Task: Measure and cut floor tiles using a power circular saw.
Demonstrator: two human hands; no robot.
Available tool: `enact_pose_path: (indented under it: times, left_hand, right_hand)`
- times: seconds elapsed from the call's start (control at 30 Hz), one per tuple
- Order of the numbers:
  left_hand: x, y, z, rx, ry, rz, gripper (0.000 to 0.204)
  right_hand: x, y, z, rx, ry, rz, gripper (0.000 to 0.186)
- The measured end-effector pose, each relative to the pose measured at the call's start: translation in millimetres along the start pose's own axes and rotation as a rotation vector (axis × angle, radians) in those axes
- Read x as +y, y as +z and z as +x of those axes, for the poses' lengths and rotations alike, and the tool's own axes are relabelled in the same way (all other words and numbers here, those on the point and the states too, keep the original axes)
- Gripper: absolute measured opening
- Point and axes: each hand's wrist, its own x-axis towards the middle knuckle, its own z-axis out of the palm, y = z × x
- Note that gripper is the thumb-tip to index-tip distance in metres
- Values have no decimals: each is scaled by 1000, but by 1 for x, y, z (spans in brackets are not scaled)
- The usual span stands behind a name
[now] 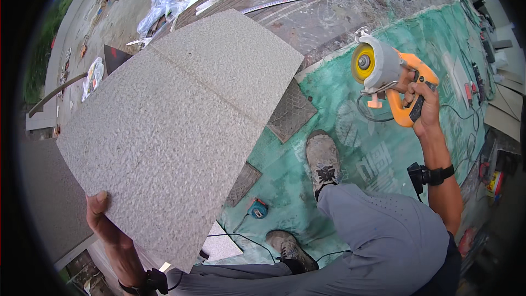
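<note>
Speckled grey stone slab fills our view from eight to twelve o'clock, with a thin line running across it. At eight o'clock, our left hand grips its edge, thumb on top. The other fingers are hidden, so we cannot tell how tight they are. If that hold is weak, the slab could slip and bump our leg at six o'clock.

At two o'clock, our right hand has its fingers curled around the handle of an orange electric hand saw. Its yellow disc is well apart from the slab. We cannot tell if the disc is spinning or if a finger squeezes the switch. If it is on and our arm swings toward nine o'clock, it could jump and cut crooked, or hurt us, because only one hand steers it.

Black cord lies near our shoe toward six o'clock; a caught foot could trip us. Stepping on the teal tape measure, also at six, could make our foot roll. The wrinkly green sheet might bunch up underfoot too.
</note>
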Motion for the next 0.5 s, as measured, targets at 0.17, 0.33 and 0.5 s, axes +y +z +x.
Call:
enact_pose_path:
  times: [0.17, 0.33, 0.5]
  left_hand:
    - [-37, 12, 36, -5, 35, 25, 59]
    - [-86, 36, 76, -150, -33, -104, 58]
    - [-135, 14, 101, -278, -136, -125, 66]
  right_hand:
    - [1, -13, -20, -18, 3, 16, 26]
    - [1, -23, -27, 6, -29, -31, 28]
    - [3, -28, -36, -10, -26, -52, 28]
